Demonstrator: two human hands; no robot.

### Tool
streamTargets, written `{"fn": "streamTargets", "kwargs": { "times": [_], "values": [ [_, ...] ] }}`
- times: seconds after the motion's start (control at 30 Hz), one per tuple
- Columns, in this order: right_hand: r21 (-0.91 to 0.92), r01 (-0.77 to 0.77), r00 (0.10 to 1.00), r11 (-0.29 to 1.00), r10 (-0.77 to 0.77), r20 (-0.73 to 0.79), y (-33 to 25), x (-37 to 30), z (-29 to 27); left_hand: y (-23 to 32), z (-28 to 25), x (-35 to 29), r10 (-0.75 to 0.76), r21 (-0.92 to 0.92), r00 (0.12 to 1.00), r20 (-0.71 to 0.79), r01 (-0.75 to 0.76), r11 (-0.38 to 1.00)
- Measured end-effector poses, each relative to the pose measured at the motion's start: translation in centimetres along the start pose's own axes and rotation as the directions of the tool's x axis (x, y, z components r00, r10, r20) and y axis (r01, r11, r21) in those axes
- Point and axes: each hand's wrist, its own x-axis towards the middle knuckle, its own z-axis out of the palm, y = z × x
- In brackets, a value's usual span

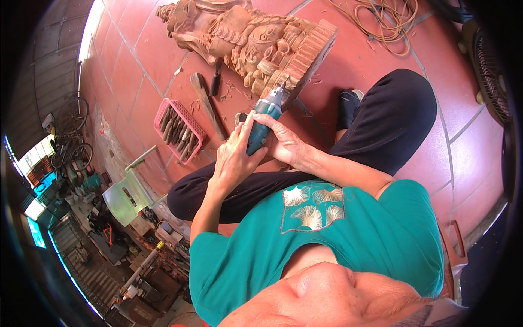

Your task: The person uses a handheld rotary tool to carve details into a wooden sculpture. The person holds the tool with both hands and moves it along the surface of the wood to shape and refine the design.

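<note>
A carved wooden statue (256, 43) lies on its side on the floor in front of me, its stepped base to the right. Both my hands grip a blue-green rotary power tool (265, 117) with a silver nose. Its tip touches or nearly touches the lower edge of the statue by the base; I cannot tell which. My left hand (234, 152) wraps the tool's body from the left, fingers along its top. Closed round it from the right is my right hand (283, 140), thumb near the silver collar.
Left of the statue lie a wooden mallet (208, 104) and a dark-handled tool (216, 82). A pink basket (158, 121) holds several carving chisels (180, 133). Wood chips dot the red tiles. A coiled cord (389, 27) and a fan (488, 76) are at right, a pale green chair (126, 197) at left.
</note>
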Motion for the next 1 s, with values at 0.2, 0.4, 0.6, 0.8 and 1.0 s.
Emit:
{"fn": "streamTargets", "kwargs": {
  "times": [0.2,0.4,0.6,0.8,1.0],
  "values": [
    [0.003,-0.001,1.000,1.000,0.001,0.002,0.12,0.32,-0.24,-0.02,-0.12,-0.04,0.001,-0.023,1.000,-0.001,-0.001,1.000],
    [0.002,0.019,1.000,1.000,-0.019,-0.009,0.15,0.18,0.28,-0.45,0.03,-0.16,0.010,-0.008,1.000,-0.001,-0.010,1.000],
    [0.008,0.002,1.000,1.000,-0.002,-0.013,0.38,-0.03,0.47,0.01,-0.67,-0.37,-0.025,-0.044,0.999,0.037,0.027,0.999],
    [0.009,-0.007,1.000,1.000,0.007,0.030,0.52,0.40,0.20,-0.41,-0.66,-0.57,-0.004,-0.036,1.000,0.014,0.004,0.999],
    [0.005,-0.008,1.000,1.000,0.008,0.011,0.33,0.07,0.11,-0.58,-0.31,-0.35,-0.013,-0.064,1.000,0.028,0.015,0.998]
  ]
}}
